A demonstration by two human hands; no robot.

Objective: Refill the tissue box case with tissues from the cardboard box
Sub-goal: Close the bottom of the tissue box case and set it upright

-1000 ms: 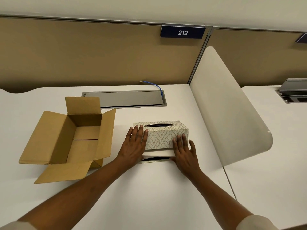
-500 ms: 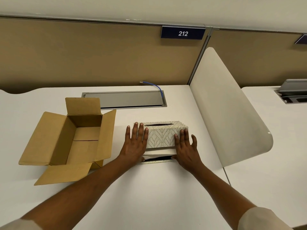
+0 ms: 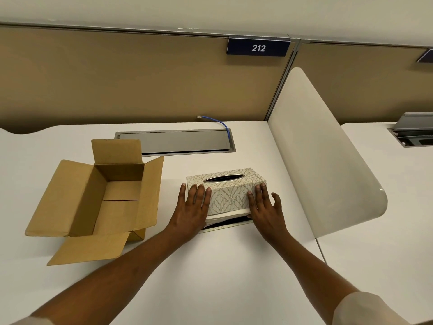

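Left hand (image 3: 192, 208), right hand (image 3: 266, 207) flat, fingers spread, pressing tissue box case (image 3: 228, 192) onto white tissues (image 3: 225, 215); cardboard box (image 3: 98, 198) open beside.

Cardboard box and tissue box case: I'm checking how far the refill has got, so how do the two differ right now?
The cardboard box is plain brown, flaps splayed open, its inside empty; the tissue box case is pale with a leaf pattern, closed on top except for an oval slot. No hand touches the cardboard box, while the left hand and right hand press flat on the case. Both sit on the white desk.
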